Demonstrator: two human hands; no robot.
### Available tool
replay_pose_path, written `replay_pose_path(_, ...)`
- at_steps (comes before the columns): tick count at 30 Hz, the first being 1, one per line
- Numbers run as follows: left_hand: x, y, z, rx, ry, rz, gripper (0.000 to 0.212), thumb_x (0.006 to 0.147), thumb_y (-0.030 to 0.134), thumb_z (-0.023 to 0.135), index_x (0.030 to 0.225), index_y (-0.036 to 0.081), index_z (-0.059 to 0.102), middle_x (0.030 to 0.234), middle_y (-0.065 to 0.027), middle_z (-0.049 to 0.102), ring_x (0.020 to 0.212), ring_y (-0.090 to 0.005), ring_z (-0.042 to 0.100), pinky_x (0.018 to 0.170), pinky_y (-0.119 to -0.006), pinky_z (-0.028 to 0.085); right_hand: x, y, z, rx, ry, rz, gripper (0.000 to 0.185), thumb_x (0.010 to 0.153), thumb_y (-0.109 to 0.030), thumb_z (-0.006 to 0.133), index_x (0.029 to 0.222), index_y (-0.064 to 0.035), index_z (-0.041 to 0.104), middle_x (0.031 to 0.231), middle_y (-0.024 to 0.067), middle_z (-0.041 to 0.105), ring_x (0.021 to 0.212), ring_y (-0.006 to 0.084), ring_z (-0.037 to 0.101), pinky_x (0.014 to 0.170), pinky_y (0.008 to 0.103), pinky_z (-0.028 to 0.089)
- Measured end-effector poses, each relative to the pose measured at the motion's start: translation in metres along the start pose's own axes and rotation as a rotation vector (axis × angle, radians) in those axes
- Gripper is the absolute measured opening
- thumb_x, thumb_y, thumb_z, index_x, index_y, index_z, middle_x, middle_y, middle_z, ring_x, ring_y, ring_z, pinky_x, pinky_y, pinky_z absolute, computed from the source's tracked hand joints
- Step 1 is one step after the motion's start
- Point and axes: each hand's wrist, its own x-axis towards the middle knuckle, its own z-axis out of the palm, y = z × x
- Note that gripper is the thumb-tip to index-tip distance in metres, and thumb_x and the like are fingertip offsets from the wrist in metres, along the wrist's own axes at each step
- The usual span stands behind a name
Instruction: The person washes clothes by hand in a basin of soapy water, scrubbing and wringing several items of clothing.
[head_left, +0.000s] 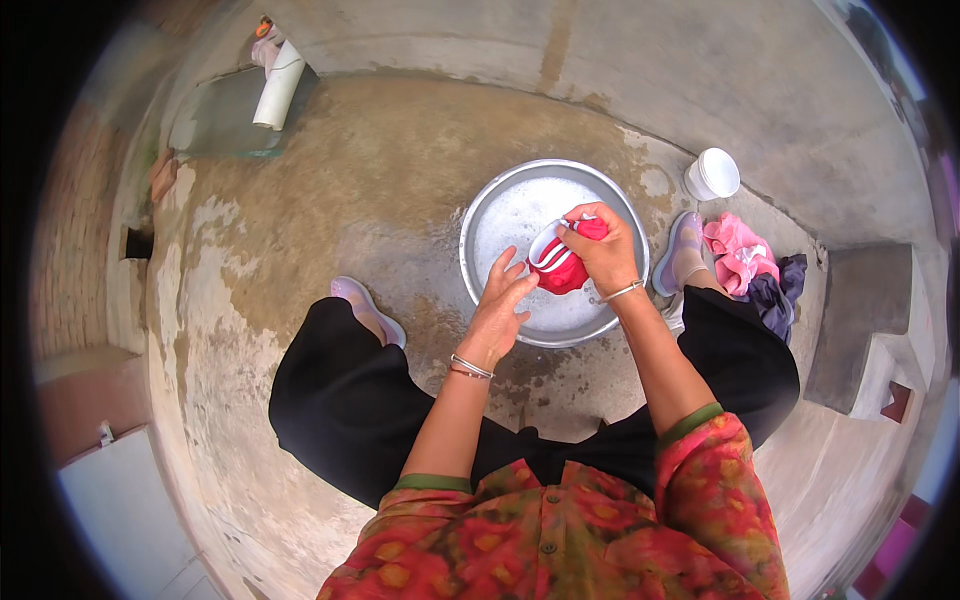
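Note:
A round metal basin (471, 289) of sudsy water (510, 210) stands on the floor between my feet. My right hand (606, 251) grips a red garment with white stripes and a white band (559, 274), pinching its upper edge between thumb and fingers over the suds. At the garment's left side is my left hand (499, 304), its fingers spread and the tips close to the cloth; whether they touch it I cannot tell. Both wrists wear silver-coloured bangles.
Right of the basin, a white plastic bucket (712, 175) stands by the wall. Pink cloth (742, 251) and dark cloth (772, 300) lie beside my right shoe (679, 251). My left shoe (367, 307) is left of the basin. A white pipe (279, 88) juts out at the upper left. The concrete floor (375, 150) has wet patches.

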Motion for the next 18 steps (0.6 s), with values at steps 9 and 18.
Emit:
replay_pose_path(9,0.02,-0.022,-0.016,-0.68,-0.584,-0.14,0.081,0.082,0.074,0.033,0.139,0.016,0.036,0.137,-0.0089,0.043,0.122,-0.0308,0.044,0.101,-0.048,0.036,-0.091,-0.019,0.044,-0.505,-0.385,-0.609,0.034,0.056,0.009,0.069,0.085,-0.0071,0.061,0.093,0.0072,0.057,0.093,0.0284,0.055,0.079,0.0364,0.046)
replay_pose_path(18,0.032,-0.058,0.002,-0.682,-0.071,-0.005,0.032,0.096,0.025,0.036,0.117,0.006,0.052,0.11,-0.0077,0.06,0.101,-0.0198,0.058,0.083,-0.036,0.05,-0.048,0.025,0.053,-0.667,0.142,-0.382,0.016,0.073,-0.009,0.067,0.081,-0.0038,0.055,0.087,0.015,0.057,0.082,0.0352,0.054,0.072,0.0417,0.043)
